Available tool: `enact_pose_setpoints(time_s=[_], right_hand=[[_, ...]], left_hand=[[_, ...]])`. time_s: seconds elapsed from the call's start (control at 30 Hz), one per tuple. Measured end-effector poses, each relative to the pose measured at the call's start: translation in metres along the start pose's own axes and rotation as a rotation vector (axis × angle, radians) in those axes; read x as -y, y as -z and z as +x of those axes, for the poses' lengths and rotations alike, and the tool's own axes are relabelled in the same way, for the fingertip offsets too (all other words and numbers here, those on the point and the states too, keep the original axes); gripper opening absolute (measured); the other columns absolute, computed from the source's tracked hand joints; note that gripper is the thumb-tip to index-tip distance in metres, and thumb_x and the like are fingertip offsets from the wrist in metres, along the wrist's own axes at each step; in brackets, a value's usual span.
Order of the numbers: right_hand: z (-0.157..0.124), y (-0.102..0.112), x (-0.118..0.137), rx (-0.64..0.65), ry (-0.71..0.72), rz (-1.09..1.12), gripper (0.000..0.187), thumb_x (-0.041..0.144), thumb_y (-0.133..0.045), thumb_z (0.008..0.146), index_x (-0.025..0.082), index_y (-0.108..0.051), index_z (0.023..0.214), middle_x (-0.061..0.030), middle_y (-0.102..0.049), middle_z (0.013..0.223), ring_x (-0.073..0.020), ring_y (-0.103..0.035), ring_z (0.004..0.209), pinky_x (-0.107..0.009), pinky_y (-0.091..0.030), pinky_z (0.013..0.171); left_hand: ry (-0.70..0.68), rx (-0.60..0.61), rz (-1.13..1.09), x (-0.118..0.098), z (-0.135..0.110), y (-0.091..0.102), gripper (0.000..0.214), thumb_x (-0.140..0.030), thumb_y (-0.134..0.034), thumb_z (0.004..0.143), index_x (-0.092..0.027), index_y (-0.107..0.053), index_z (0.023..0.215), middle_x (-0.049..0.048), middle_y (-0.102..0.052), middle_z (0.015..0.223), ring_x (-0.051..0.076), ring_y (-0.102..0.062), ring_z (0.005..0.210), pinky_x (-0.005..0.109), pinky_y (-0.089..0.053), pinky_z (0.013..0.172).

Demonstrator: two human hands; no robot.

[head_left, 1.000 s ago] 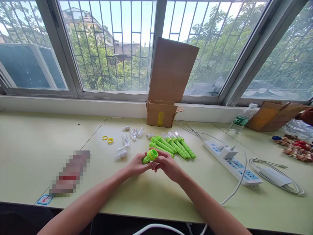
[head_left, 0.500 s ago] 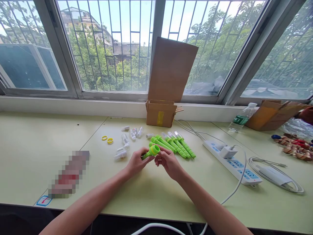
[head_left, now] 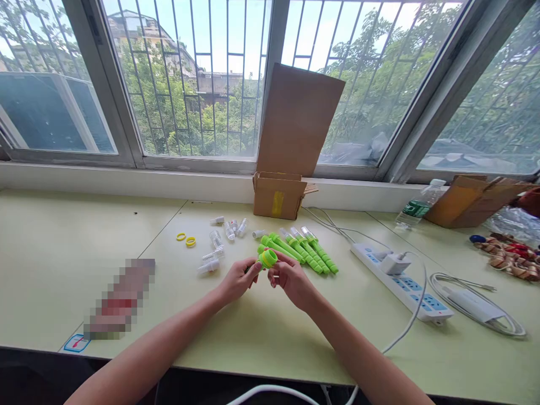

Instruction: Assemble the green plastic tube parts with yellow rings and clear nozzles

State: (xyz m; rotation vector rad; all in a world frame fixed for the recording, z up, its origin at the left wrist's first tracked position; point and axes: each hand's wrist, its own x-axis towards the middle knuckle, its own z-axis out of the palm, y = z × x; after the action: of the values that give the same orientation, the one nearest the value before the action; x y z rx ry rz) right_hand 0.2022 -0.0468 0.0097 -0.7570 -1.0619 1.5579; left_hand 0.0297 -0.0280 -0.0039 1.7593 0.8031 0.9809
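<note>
Both of my hands meet over the pale green table (head_left: 274, 337), holding one green plastic tube (head_left: 266, 259) with a wide round mouth. My left hand (head_left: 238, 279) grips its body from the left with closed fingers. My right hand (head_left: 291, 279) pinches it just below the mouth. A yellow ring seems to sit in the mouth. Just behind lies a row of several similar green tubes (head_left: 301, 252). Small clear plastic parts (head_left: 219, 244) and two yellow rings (head_left: 186, 240) lie to the left of them.
A small open cardboard box (head_left: 278, 194) stands by the window sill. A white power strip (head_left: 400, 281) with a plugged charger and cables lies at the right. Further right are a water bottle (head_left: 417, 205), another cardboard box (head_left: 472, 199) and a heap of red-brown items (head_left: 510, 253).
My hands have lifted the green tube slightly away from me and turned it, so its round mouth faces me more. Nothing else on the table has moved.
</note>
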Motion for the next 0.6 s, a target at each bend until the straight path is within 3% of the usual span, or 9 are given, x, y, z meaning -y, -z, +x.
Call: enact_pose_setpoints(time_s=[0.17,0.27,0.43,0.6], right_hand=[[-0.0005,-0.0012,-0.0031,0.054,-0.042,-0.008,0.042,0.024,-0.064,0.074,0.021,-0.065,0.115,0.0015,-0.058,0.064,-0.0099,-0.049,0.051,-0.025,-0.04,0.049],[-0.0008,-0.0002,-0.0052,0.069,-0.039,-0.008,0.042,0.022,-0.063,0.073,0.02,-0.064,0.115,0.0007,-0.059,0.064,-0.0098,-0.049,0.05,-0.024,-0.041,0.049],[-0.003,-0.0031,-0.0057,0.08,-0.046,-0.022,0.043,0.02,-0.061,0.073,0.019,-0.064,0.116,-0.0013,-0.063,0.068,-0.0108,-0.053,0.052,-0.025,-0.043,0.049],[-0.0059,-0.0078,-0.0036,0.153,-0.076,-0.03,0.05,0.019,-0.059,0.074,0.022,-0.059,0.123,-0.003,-0.068,0.078,-0.0134,-0.06,0.056,-0.027,-0.048,0.051]], left_hand=[[-0.074,-0.006,0.03,-0.0011,-0.0022,-0.0008,0.05,-0.059,-0.049,0.084,-0.012,-0.06,0.074,-0.0033,-0.045,0.055,0.008,-0.038,0.051,0.02,-0.031,0.049],[-0.087,0.001,0.019,-0.0032,-0.0023,-0.0012,0.051,-0.059,-0.052,0.082,-0.011,-0.062,0.069,-0.0009,-0.051,0.056,0.009,-0.044,0.055,0.021,-0.034,0.053],[-0.086,0.121,-0.112,-0.0071,-0.0028,-0.004,0.05,-0.058,-0.054,0.082,-0.011,-0.065,0.073,0.0047,-0.063,0.066,0.015,-0.058,0.065,0.025,-0.045,0.063],[-0.087,0.155,-0.159,-0.0082,-0.0036,-0.0042,0.042,-0.051,-0.061,0.08,-0.011,-0.061,0.066,0.0034,-0.061,0.062,0.012,-0.056,0.059,0.023,-0.044,0.059]])
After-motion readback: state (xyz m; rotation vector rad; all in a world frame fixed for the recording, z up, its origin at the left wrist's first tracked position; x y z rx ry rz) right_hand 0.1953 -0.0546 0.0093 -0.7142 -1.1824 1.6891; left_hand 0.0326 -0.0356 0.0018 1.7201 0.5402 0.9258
